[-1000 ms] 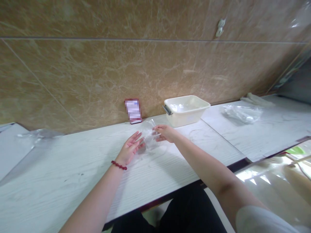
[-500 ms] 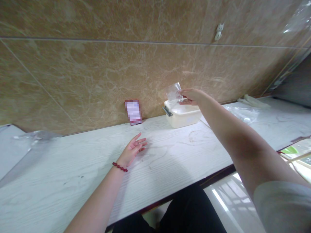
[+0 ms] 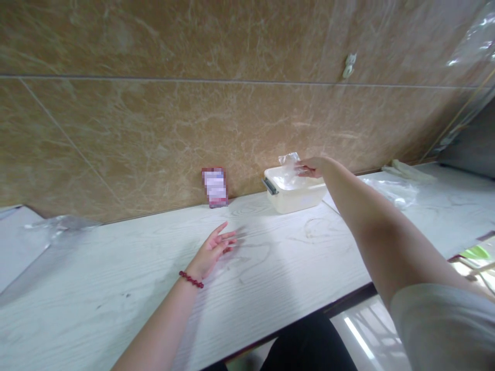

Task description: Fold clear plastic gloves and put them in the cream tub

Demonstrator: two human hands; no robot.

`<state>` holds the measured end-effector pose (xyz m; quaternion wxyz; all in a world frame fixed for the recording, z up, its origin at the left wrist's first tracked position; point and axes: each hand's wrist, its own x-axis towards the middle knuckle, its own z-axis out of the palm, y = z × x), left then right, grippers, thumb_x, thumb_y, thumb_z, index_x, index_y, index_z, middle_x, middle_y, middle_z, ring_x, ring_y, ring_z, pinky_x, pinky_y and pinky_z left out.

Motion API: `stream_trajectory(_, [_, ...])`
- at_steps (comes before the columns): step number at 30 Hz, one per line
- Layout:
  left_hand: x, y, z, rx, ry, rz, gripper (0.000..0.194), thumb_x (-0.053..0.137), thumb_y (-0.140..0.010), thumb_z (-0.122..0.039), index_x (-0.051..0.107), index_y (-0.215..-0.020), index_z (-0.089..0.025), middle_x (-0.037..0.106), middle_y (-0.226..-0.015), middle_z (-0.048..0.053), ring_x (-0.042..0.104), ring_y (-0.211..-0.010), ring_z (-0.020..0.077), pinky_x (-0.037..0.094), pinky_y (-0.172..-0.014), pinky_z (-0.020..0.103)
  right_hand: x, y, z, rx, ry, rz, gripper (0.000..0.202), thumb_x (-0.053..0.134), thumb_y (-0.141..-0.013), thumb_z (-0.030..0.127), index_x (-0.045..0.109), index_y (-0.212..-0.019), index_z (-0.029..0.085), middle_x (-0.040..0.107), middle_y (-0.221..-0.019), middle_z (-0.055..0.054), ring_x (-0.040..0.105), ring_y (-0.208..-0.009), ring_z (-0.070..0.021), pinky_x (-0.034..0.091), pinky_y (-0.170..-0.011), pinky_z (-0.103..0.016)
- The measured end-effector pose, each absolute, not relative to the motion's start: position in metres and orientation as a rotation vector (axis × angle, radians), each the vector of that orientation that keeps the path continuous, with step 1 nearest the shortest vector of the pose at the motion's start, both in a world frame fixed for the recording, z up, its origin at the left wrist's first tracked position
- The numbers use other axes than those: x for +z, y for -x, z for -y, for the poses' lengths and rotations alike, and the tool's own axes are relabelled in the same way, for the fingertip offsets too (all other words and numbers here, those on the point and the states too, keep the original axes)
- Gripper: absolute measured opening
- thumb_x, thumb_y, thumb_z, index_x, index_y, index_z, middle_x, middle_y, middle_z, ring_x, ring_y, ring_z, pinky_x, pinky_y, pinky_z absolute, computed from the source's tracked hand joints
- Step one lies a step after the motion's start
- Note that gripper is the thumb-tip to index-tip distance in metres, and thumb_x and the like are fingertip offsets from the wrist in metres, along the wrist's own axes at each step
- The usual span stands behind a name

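Observation:
My right hand (image 3: 312, 167) is at the cream plastic box (image 3: 301, 202), over its open top. A clear plastic bag (image 3: 288, 164) is pinched at the fingertips, partly down inside the box. A grey latch (image 3: 269, 185) sits on the box's left end. Fingers apart and holding nothing, my left hand (image 3: 214, 250) hovers over or rests on the white wood-grain table (image 3: 154, 268); I cannot tell if it touches. A red bead bracelet (image 3: 191, 279) circles that wrist. Behind it, a red-edged card or phone (image 3: 215, 187), its face blurred out, leans on the wall.
A brown marbled wall (image 3: 154, 129) rises along the table's back edge. Right of the box lie a clear plastic wrapper (image 3: 396, 191) and a pale cloth-like piece (image 3: 408, 171). At far left stands a white box-like object (image 3: 21, 242) with clear film (image 3: 64, 224).
My right hand has lowered the clear bag from above the box's rim partly into it. My left hand stays nearly in place. The view has tilted slightly upward.

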<state>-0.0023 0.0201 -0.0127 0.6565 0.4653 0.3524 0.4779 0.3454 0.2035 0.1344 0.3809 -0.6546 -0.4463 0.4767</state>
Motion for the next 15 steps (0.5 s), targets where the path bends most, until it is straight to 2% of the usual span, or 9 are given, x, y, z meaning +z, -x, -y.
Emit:
stream_trajectory(6, [-0.015, 0.003, -0.021, 1.075, -1.055, -0.808, 0.056, 0.055, -0.072, -0.022, 0.030, -0.122, -0.022, 0.052, -0.111, 0.011, 0.053, -0.092, 0.0180, 0.037, -0.082, 0.036, 0.114, -0.343, -0.207, 1.254, 1.752, 1.164, 0.018, 0.043, -0.078, 0.009, 0.051, -0.094, 0.012, 0.060, -0.079, -0.006, 0.057, -0.069, -0.0073, 0.050, -0.065, -0.018])
stream_trajectory(11, [-0.015, 0.003, -0.020, 1.066, -1.061, -0.831, 0.055, 0.055, -0.072, -0.022, 0.031, -0.121, -0.021, 0.052, -0.110, 0.011, 0.053, -0.093, 0.0176, 0.037, -0.082, 0.036, 0.098, -0.344, -0.215, 1.121, 2.001, 1.301, 0.019, 0.044, -0.079, 0.015, 0.051, -0.096, 0.014, 0.060, -0.083, -0.004, 0.057, -0.070, -0.0070, 0.049, -0.061, -0.018])
stream_trajectory(15, [-0.014, 0.003, -0.020, 1.062, -1.068, -0.836, 0.053, 0.055, -0.072, -0.023, 0.033, -0.120, -0.020, 0.053, -0.109, 0.012, 0.053, -0.093, 0.0181, 0.038, -0.081, 0.035, 0.090, -0.344, -0.227, 1.074, 2.131, 1.287, 0.023, 0.052, -0.074, 0.020, 0.051, -0.097, 0.017, 0.058, -0.088, -0.004, 0.057, -0.071, -0.0100, 0.048, -0.057, -0.021])
